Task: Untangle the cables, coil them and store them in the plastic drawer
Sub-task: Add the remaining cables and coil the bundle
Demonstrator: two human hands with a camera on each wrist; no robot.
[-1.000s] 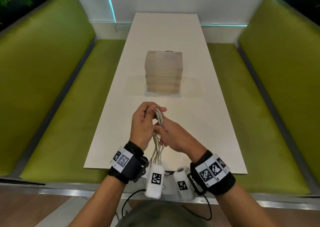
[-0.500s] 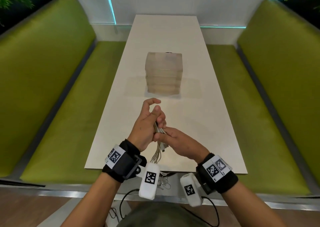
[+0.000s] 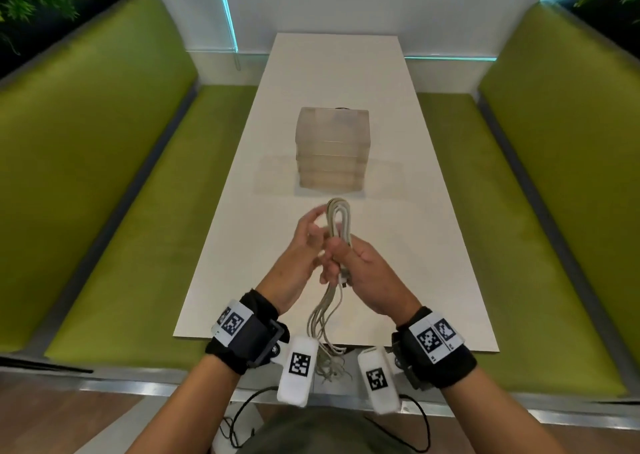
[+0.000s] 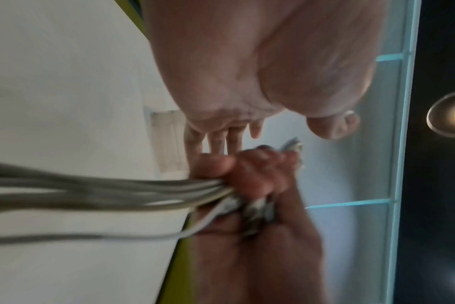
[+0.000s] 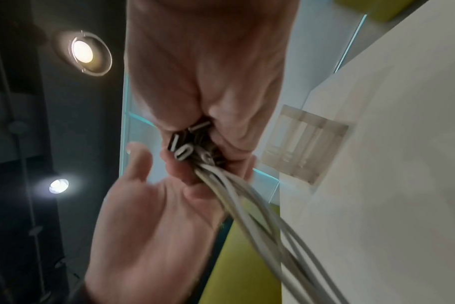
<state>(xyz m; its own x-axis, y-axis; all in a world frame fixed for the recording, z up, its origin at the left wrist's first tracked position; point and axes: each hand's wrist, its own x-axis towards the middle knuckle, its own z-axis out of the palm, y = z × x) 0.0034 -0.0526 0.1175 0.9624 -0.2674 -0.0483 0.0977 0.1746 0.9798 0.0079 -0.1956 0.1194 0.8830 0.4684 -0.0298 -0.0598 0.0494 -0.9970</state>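
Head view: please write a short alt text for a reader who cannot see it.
Above a white table, the right hand grips a bundle of grey cables looped upward, the left hand open beside it. A translucent plastic drawer unit stands behind, between green benches.

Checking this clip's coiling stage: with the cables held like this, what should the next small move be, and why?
Probably the left hand should take the hanging strands and lay another loop over the bundle. The right hand grips the white cables near their connectors, one loop stands up above it, and long tails hang past the table edge. The left hand looks open beside them. The plastic drawer unit appears closed.
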